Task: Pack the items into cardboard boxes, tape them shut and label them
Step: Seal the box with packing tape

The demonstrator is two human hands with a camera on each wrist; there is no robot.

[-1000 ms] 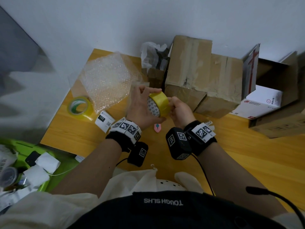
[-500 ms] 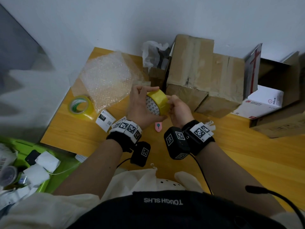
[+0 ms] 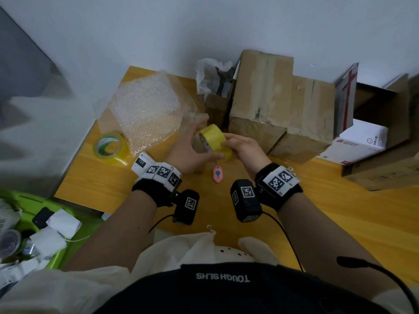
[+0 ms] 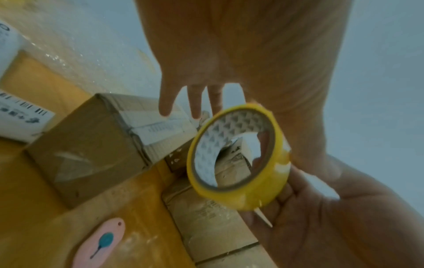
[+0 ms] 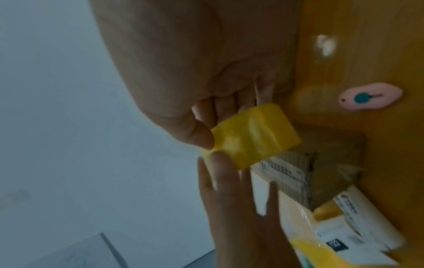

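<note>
Left hand point(image 3: 188, 148): fingers straight and spread. In the left wrist view the thumb runs behind the roll; whether it presses the rim cannot be told. The hand curls round nothing.
Tape roll point(image 3: 215, 140): yellow, held in the air between the two hands, above the table point(image 3: 95, 180) and above the small brown box point(image 4: 91, 145), which lies below and beyond the left fingers.
Right hand point(image 3: 243, 150): fingers curled under and round the roll. The thumb lies on the yellow outer face.
Handling, roll: judged light and stiff, with a rigid card core. The outer face is glossy and likely slippery. Take hold across both rims, or with fingers through the core.
Handling, free end: thin film, likely to cling back to the roll or stick to itself. Pinch it at a corner and pull straight.
Pink cutter point(image 3: 218, 174): flat on the table, below and nearer the body than both hands.
Hidden, free end: a pale tab shows at the roll's lower edge in the left wrist view. Whether it is the tape end cannot be told.
Hidden, small box: mostly covered by the hands in the head view; its flaps and seam cannot be checked.
Blurred: label print and the right wrist view are soft with motion.
</note>
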